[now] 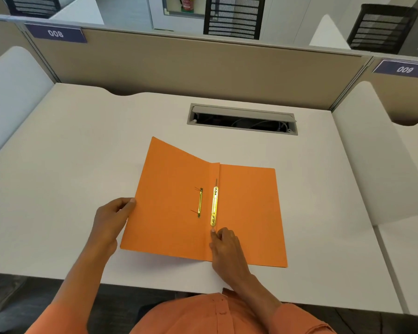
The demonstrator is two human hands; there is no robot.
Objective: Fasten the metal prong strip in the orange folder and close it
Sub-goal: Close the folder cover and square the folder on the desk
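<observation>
An orange folder [249, 213] lies open on the white desk [82, 165], its left cover [169, 203] raised at a slant. A brass prong strip [214, 205] runs along the spine on the right half. A second, thinner brass bar [200, 202] shows on the left cover, with two thin prongs sticking out. My left hand [111, 220] grips the left cover's outer edge. My right hand [225, 247] rests on the folder near the spine, thumb and forefinger pinching the near tip of the prong strip.
An open cable hatch [241, 119] is set into the desk behind the folder. Beige partition panels [179, 66] close the back, with white side dividers [372, 153] left and right. The desk's front edge runs just below the folder.
</observation>
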